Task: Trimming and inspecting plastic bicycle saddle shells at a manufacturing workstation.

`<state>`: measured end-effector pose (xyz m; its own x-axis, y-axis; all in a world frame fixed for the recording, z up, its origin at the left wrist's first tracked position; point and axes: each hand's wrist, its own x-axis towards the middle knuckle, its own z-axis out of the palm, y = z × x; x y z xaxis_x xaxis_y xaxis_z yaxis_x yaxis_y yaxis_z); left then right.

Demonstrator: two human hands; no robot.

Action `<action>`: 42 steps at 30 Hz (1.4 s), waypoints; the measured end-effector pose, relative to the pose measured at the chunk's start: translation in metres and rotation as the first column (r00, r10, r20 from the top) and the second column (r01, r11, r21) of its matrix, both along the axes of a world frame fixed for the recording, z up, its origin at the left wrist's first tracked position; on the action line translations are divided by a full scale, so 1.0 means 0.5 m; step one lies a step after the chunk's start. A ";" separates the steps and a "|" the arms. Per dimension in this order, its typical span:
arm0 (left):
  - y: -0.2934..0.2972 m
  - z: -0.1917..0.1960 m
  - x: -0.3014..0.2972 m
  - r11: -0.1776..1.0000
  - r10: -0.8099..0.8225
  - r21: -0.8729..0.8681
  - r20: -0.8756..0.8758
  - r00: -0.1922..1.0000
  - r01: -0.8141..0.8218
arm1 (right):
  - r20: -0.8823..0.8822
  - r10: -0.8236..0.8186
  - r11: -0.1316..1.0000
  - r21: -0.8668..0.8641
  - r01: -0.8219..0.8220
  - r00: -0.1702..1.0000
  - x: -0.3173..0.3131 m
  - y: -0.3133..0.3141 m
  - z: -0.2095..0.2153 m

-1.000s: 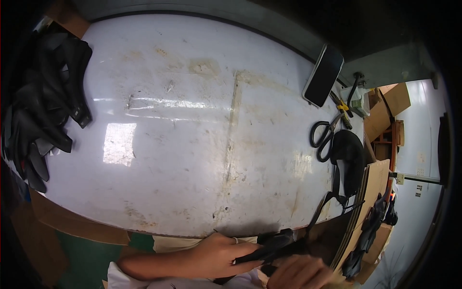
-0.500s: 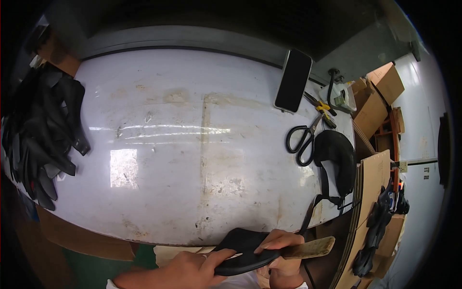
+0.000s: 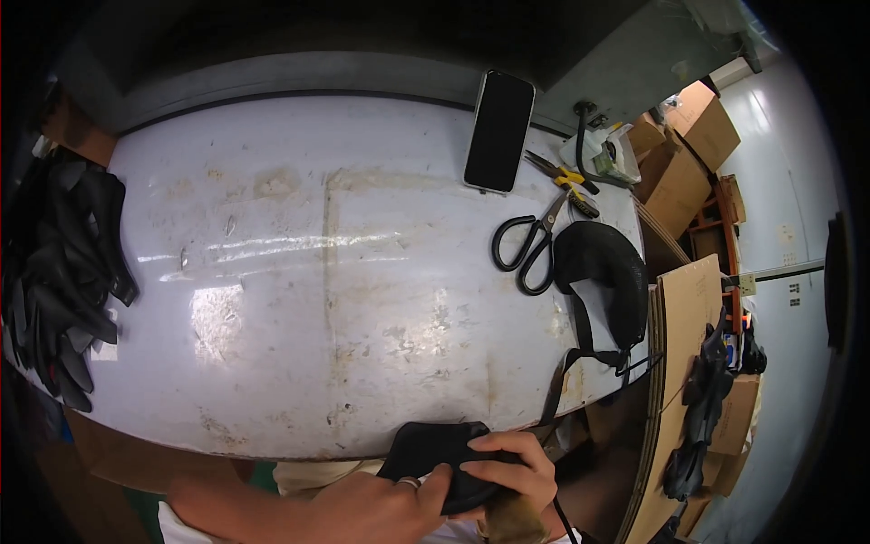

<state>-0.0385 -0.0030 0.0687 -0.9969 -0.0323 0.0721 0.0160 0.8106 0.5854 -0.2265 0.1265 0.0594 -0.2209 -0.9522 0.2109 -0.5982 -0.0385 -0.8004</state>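
Note:
At the table's near edge I hold a black piece (image 3: 433,444), broad at one end, smooth, and much like a bicycle saddle cover. My left hand (image 3: 385,503), a ring on one finger, grips its left side with thumb and fingers pressed on it. My right hand (image 3: 521,467) closes on the right end, its fingers laid over the top. A flat, worn, yellow-brown bar (image 3: 517,519) shows under the right palm, pointing down toward me. The hands hide the underside of the black piece and much of the bar.
A pile of black saddle-like pieces (image 3: 68,254) fills the left of the white table (image 3: 272,299). To the right lie a phone (image 3: 499,131), pliers (image 3: 562,172), black-handled scissors (image 3: 530,254) and a curved black item with a strap (image 3: 612,281). Cardboard (image 3: 684,308) stands beyond the right edge.
The black piece has turned in my hands, and the bar has swung from pointing right to pointing down. My view has shifted, so the table things appear further left.

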 end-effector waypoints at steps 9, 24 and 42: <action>0.085 -0.004 -0.019 0.966 0.251 0.058 0.046 0.967 -0.254 | 0.277 -0.126 0.991 0.083 0.107 0.953 -0.001 0.064 -0.035; -0.083 0.046 0.062 0.884 0.145 0.381 0.330 0.933 -0.272 | 0.059 0.825 0.387 -0.783 -0.487 0.562 0.046 -0.099 0.039; -0.083 0.032 0.056 0.869 0.147 0.414 0.305 0.941 -0.270 | 0.151 0.914 0.323 -0.833 -0.449 0.377 0.063 -0.170 0.024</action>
